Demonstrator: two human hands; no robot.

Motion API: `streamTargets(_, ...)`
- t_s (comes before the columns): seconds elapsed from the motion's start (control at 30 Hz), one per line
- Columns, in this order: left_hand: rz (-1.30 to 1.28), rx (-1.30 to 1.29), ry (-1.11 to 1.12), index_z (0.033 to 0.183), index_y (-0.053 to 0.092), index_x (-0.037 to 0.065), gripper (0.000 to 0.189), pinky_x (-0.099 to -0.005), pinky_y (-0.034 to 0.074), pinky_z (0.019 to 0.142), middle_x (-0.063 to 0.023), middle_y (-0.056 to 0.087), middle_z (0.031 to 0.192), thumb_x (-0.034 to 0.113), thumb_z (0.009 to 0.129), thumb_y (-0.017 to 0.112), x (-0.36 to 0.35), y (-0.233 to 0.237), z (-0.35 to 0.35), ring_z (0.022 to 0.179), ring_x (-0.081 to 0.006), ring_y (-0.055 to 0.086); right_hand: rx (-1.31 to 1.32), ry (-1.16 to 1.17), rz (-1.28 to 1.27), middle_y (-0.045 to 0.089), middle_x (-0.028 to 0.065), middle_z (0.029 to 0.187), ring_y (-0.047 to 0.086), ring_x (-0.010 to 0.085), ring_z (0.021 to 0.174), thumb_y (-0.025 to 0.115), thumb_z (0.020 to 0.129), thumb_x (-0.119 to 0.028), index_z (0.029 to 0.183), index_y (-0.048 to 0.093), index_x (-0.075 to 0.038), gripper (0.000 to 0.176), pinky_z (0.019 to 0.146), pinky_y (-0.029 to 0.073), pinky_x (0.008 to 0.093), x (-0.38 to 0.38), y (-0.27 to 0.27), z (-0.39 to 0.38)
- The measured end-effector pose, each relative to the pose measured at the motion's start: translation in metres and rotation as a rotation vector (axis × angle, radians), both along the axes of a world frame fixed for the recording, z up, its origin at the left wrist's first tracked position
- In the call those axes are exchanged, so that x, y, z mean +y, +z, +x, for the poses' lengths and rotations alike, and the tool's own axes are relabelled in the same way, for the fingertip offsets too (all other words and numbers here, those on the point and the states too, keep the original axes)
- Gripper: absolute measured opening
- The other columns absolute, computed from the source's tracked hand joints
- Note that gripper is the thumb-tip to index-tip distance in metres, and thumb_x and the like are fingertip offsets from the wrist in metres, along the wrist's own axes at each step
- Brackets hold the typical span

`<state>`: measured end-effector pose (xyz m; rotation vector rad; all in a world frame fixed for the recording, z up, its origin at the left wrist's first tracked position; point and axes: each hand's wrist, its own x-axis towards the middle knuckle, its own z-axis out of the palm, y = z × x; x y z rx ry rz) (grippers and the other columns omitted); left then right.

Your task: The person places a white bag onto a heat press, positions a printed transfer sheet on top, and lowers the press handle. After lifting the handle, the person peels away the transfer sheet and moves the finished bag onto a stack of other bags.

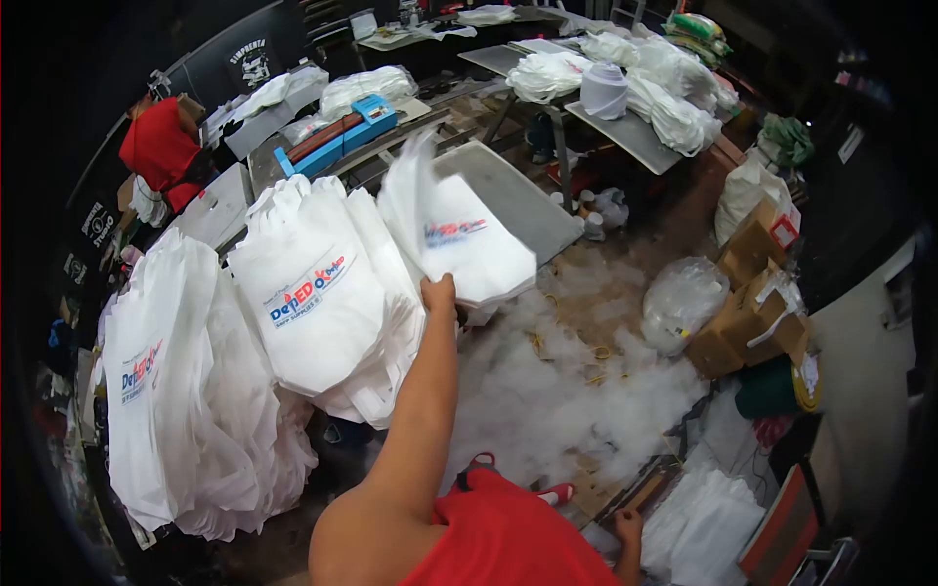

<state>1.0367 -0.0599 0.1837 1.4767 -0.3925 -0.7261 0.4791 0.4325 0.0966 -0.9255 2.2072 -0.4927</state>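
Observation:
My left hand point(440, 291) is stretched forward, its fingers closed on the lower edge of a white bag point(405, 210) that is lifted and blurred by motion. Under that bag lies a stack of white bags point(479, 239) with red and blue lettering, on a flat grey board point(557, 230). To the left, a thick bundle of printed white bags point(322, 303) hangs over the table edge, and another bundle point(166, 381) hangs beside it. Low by my right side is my right hand point(628, 529), fingers loosely bent, with nothing visible in it, near white sheets point(703, 518).
A blue sealing machine point(357, 127) stands behind the bags. Another person in red point(161, 146) bends at the far left. More white bundles cover a back table point(635, 132). Cardboard boxes point(747, 293) and a clear plastic sack point(684, 303) stand right. Whitish material point(557, 410) covers the floor.

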Motion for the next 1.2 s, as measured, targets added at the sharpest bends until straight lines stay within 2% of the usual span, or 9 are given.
streamTargets(0.07,0.476,-0.212,0.078,0.131,0.045,-0.002,0.063,-0.041,0.049,0.095,-0.0263,0.06,0.119,0.01,0.072,0.062,-0.003,0.004,-0.011,0.107,-0.0418,0.061,0.008,0.011,-0.029,0.071,0.0156,0.087,0.068,0.0244,0.081,0.072,0.081,-0.021,0.092,0.069,0.001,0.025,0.077,0.053,0.0356,0.0,0.01,0.003)
streamTargets(0.23,0.463,-0.278,-0.022,0.142,0.027,-0.001,0.077,-0.0437,0.043,0.103,-0.0344,0.055,0.124,0.01,0.073,0.057,-0.01,0.063,-0.023,0.117,-0.0464,0.055,-0.006,-0.083,0.005,0.07,0.0133,0.085,0.066,0.0218,0.079,0.072,0.082,-0.023,0.094,0.068,0.001,0.027,0.076,0.052,0.0355,0.014,0.0,-0.003)
streamTargets(0.4,0.175,-0.396,-0.248,0.137,0.041,-0.003,0.069,-0.0406,0.042,0.104,-0.0275,0.055,0.129,0.011,0.072,0.06,-0.059,0.034,-0.01,0.121,-0.0414,0.054,-0.147,-0.103,-0.014,0.066,0.0075,0.076,0.058,0.0147,0.055,0.069,0.084,-0.021,0.094,0.066,-0.002,0.022,0.049,0.047,0.0291,0.032,-0.062,-0.016)
streamTargets(0.5,-0.067,-0.162,-0.242,0.14,0.041,-0.002,0.068,-0.0366,0.039,0.104,-0.0238,0.057,0.128,0.012,0.077,0.06,-0.11,0.11,-0.041,0.123,-0.036,0.053,-0.066,-0.01,-0.02,0.066,0.0072,0.075,0.057,0.014,0.053,0.069,0.084,-0.021,0.094,0.066,-0.001,0.022,0.048,0.046,0.0282,0.034,-0.061,-0.008)
streamTargets(0.6,-0.099,-0.116,-0.35,0.123,0.049,0.008,0.045,-0.0453,0.053,0.058,-0.0134,0.06,0.105,0.009,0.079,0.061,-0.172,0.187,-0.029,0.085,-0.0272,0.063,0.028,0.098,-0.09,0.066,0.0072,0.075,0.058,0.0143,0.055,0.069,0.084,-0.021,0.094,0.066,-0.001,0.023,0.048,0.047,0.0285,0.014,-0.037,0.01)
streamTargets(0.73,-0.621,0.136,-0.451,0.117,0.049,0.009,0.034,-0.0371,0.056,0.054,-0.0067,0.061,0.093,0.005,0.085,0.059,-0.147,0.266,-0.002,0.072,-0.0209,0.064,-0.024,0.005,-0.091,0.064,0.0055,0.074,0.059,0.0135,0.06,0.068,0.086,-0.02,0.096,0.065,-0.001,0.022,0.048,0.047,0.0289,0.01,-0.012,0.009)
streamTargets(0.9,-0.742,0.212,-0.322,0.131,0.044,0.001,0.049,-0.0384,0.05,0.093,-0.0134,0.058,0.12,0.002,0.083,0.057,-0.065,0.169,0.007,0.108,-0.0265,0.06,-0.266,-0.171,0.084,0.063,0.0044,0.078,0.058,0.0128,0.059,0.066,0.088,-0.018,0.1,0.063,-0.003,0.019,0.047,0.047,0.0279,-0.005,0.005,0.026)
streamTargets(1.03,-0.494,0.377,-0.124,0.127,0.047,0.001,0.05,-0.0407,0.052,0.087,-0.0147,0.06,0.116,0.003,0.078,0.055,-0.064,0.029,0.016,0.098,-0.0279,0.063,-0.237,-0.142,0.069,0.063,0.0046,0.079,0.058,0.013,0.059,0.067,0.089,-0.018,0.101,0.062,-0.004,0.019,0.047,0.047,0.0282,-0.011,0.007,0.03)
streamTargets(1.2,0.127,0.295,0.116,0.132,0.039,-0.006,0.058,-0.0441,0.054,0.082,-0.0205,0.057,0.119,0.006,0.078,0.054,-0.055,-0.037,-0.005,0.1,-0.0329,0.063,-0.274,-0.201,0.054,0.062,0.0062,0.078,0.059,0.015,0.06,0.067,0.089,-0.018,0.1,0.061,-0.003,0.019,0.048,0.049,0.0292,-0.006,0.021,0.025)
